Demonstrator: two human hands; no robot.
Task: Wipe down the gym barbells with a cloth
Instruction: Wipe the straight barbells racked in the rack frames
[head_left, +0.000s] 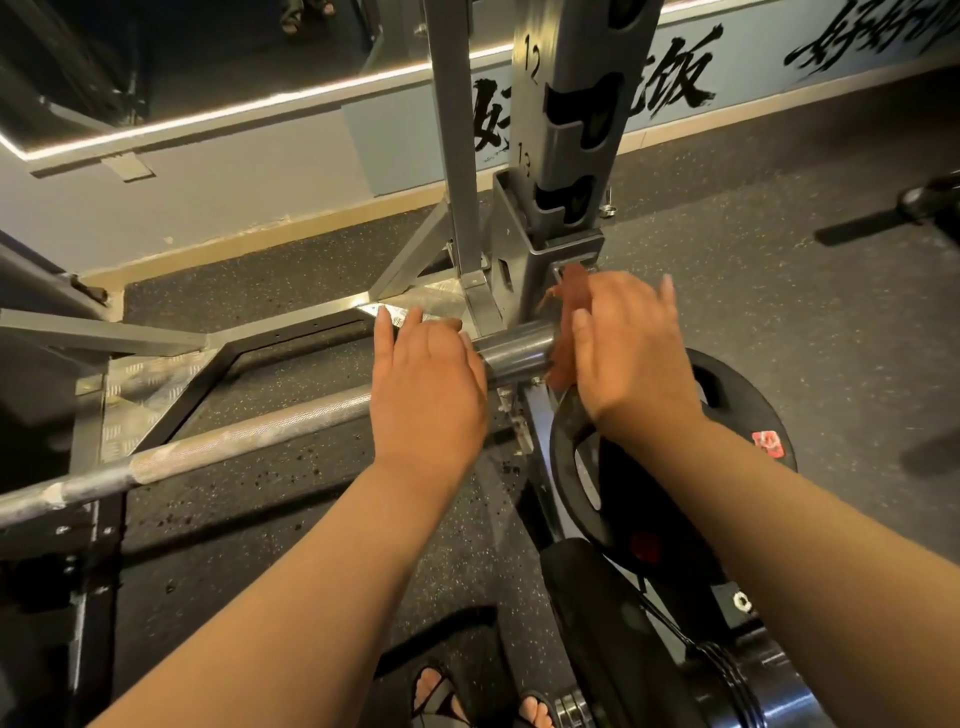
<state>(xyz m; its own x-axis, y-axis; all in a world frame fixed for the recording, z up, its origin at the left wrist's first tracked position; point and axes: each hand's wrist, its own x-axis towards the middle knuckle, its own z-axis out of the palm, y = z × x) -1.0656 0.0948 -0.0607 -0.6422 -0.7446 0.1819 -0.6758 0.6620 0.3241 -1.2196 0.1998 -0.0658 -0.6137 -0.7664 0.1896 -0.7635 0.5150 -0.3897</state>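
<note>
Now right grip (634, 353), fingers straight, presses limp cloth (570, 295) on heavy, stiff barbell (514, 354) sleeve; left grip (427, 387) rests open on shaft, likely steadying it.

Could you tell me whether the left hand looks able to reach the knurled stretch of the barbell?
Probably yes: the left hand rests on the barbell beside its sleeve, and nothing lies across the knurled stretch next to it.

Behind the grey rack upright (576, 130), a pale grey-blue wall (208, 208) with black brush lettering (670, 83) and a tan skirting (260, 244) at its foot. Left of the upright and higher, a glowing light strip (260, 101). Around the upright's base, black speckled rubber floor (779, 312) and a steel floor frame (291, 322).
</note>
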